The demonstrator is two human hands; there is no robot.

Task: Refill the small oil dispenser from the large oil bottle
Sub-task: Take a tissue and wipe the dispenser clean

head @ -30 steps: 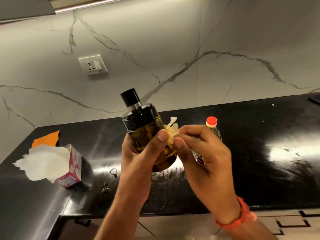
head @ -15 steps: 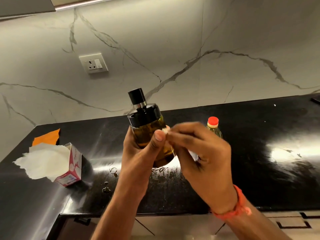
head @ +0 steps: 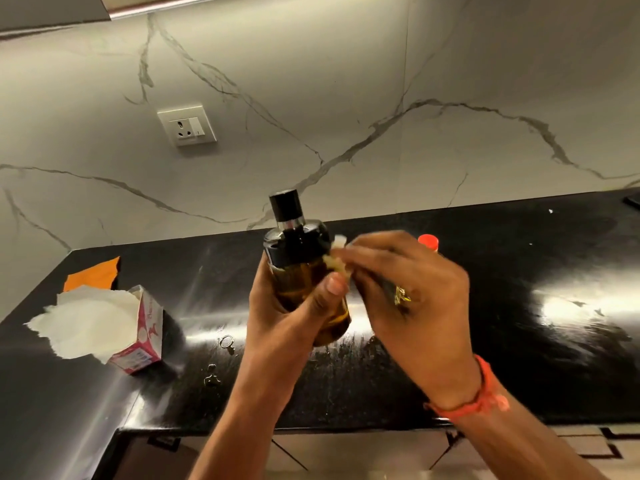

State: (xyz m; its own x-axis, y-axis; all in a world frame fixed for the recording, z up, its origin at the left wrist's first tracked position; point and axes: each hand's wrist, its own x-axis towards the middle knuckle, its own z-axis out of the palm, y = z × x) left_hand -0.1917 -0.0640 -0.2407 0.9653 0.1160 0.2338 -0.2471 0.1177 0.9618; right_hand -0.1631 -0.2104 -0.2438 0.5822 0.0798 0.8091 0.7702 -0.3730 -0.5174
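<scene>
Left hand gripped the dispenser upright above the counter, cap on, while right hand pinched a tissue against its shoulder, and the bottle stood just behind that right hand, nearer it.

On the black countertop, a pink-and-white tissue box with white paper spilling out, an orange scrap behind it; a wall socket on the marble backsplash
</scene>
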